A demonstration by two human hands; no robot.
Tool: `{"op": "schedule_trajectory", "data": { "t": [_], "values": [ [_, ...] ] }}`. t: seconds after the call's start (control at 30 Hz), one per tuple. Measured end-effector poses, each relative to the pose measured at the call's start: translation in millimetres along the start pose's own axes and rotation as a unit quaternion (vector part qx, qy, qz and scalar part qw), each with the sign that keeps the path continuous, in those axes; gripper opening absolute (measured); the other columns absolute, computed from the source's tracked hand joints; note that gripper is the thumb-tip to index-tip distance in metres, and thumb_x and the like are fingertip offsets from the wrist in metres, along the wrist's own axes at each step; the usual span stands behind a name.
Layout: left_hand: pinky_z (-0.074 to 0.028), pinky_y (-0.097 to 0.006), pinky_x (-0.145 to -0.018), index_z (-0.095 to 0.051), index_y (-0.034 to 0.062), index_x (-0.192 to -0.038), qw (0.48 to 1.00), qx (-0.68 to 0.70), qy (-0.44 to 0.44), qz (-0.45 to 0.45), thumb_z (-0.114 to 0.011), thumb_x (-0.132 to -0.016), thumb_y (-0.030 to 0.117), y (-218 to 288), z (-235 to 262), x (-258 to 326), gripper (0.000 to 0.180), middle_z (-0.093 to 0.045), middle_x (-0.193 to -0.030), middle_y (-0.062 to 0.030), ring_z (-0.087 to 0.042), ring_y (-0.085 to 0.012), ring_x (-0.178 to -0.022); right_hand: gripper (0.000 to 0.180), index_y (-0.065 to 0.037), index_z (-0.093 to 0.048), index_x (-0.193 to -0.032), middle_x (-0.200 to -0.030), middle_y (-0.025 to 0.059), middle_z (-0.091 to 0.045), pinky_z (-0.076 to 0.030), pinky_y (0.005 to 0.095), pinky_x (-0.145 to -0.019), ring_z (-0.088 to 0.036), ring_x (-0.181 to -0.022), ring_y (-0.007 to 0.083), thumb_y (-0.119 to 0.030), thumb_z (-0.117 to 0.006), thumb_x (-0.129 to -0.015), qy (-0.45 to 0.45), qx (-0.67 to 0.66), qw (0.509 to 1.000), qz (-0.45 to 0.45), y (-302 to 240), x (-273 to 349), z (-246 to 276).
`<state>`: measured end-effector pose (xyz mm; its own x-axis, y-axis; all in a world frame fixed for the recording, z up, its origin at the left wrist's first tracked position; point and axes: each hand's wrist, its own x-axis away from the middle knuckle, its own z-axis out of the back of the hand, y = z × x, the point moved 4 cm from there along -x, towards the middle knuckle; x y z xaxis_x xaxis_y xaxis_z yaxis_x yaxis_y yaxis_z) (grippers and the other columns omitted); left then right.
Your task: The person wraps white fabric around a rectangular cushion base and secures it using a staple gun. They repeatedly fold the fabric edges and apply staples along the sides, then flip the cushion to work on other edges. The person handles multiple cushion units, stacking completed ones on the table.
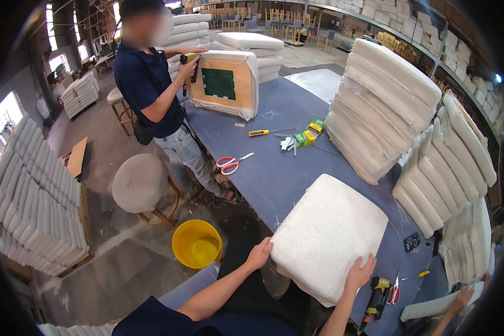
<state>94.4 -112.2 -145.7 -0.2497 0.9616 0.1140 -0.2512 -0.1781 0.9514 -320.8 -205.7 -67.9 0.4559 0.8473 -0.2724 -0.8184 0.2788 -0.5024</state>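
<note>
A white fabric-covered seat cushion lies top side up at the near edge of the blue-grey table, jutting partly past it. My left hand grips its left corner, with the fingertips hidden beneath or behind the edge. At the near right side my right hand is closed on the cushion, fingers against its side. Close to that hand rest a black-and-yellow staple gun, red-handled scissors and a yellow-handled screwdriver.
Stacked cushions stand along the right. Across the table a co-worker holds another staple gun against an upright wooden-backed cushion. Staple boxes, more scissors and a second screwdriver lie between. A yellow bucket and stool occupy the floor.
</note>
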Motion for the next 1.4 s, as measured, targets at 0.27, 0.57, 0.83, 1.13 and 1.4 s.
{"op": "schedule_trajectory", "data": {
  "t": [0.27,0.57,0.83,1.13,1.4],
  "values": [
    [-0.051,-0.053,-0.104,-0.057,0.0082,-0.146,1.000,-0.008,0.004,-0.002,-0.037,-0.114,0.049,-2.9,-1.1,-0.4,0.056,-0.072,-0.128,-0.0281,-0.068,-0.0489,-0.122,0.057,-0.012,-0.055,-0.157,-0.168,0.0215,-0.047,-0.042,0.0546,-0.120,-0.047,-0.152,0.0419,-0.029,-0.067,-0.104,0.001,0.009,1.000,0.000,-5.6,0.8,2.1],
    [-0.052,-0.052,-0.103,-0.057,0.0080,-0.146,1.000,0.003,0.000,-0.005,-0.036,-0.114,0.054,-6.4,-1.7,-0.7,0.060,-0.073,-0.128,-0.0275,-0.068,-0.0485,-0.122,0.057,-0.010,-0.054,-0.158,-0.169,0.0221,-0.046,-0.040,0.0529,-0.123,-0.046,-0.152,0.0430,-0.031,-0.064,-0.107,-0.016,0.016,1.000,-0.012,-12.2,3.2,8.8],
    [-0.052,-0.052,-0.103,-0.056,0.0087,-0.146,1.000,0.005,-0.010,-0.001,-0.036,-0.114,0.053,-4.8,-3.2,-1.5,0.059,-0.072,-0.128,-0.0274,-0.068,-0.0491,-0.122,0.057,-0.013,-0.055,-0.158,-0.168,0.0212,-0.046,-0.043,0.0579,-0.118,-0.047,-0.152,0.0413,-0.030,-0.068,-0.104,0.006,0.011,1.000,0.003,1.0,-1.0,1.0],
    [-0.052,-0.053,-0.103,-0.055,0.0090,-0.147,1.000,0.000,-0.002,-0.014,-0.034,-0.114,0.056,-7.7,-2.7,-1.4,0.061,-0.072,-0.128,-0.0277,-0.068,-0.0494,-0.122,0.058,-0.013,-0.055,-0.158,-0.170,0.0190,-0.046,-0.041,0.0560,-0.120,-0.046,-0.153,0.0400,-0.029,-0.068,-0.104,-0.002,0.017,1.000,-0.015,-6.3,0.6,3.2],
    [-0.050,-0.050,-0.109,-0.050,0.0091,-0.156,1.000,0.019,-0.005,-0.019,-0.038,-0.114,0.048,-14.0,-5.9,-3.7,0.059,-0.070,-0.137,-0.0255,-0.067,-0.0453,-0.128,0.059,-0.011,-0.053,-0.159,-0.170,0.0198,-0.045,-0.041,0.0531,-0.121,-0.046,-0.153,0.0397,-0.029,-0.068,-0.104,-0.007,0.021,1.000,-0.018,-3.5,1.0,4.1]
  ]
}}
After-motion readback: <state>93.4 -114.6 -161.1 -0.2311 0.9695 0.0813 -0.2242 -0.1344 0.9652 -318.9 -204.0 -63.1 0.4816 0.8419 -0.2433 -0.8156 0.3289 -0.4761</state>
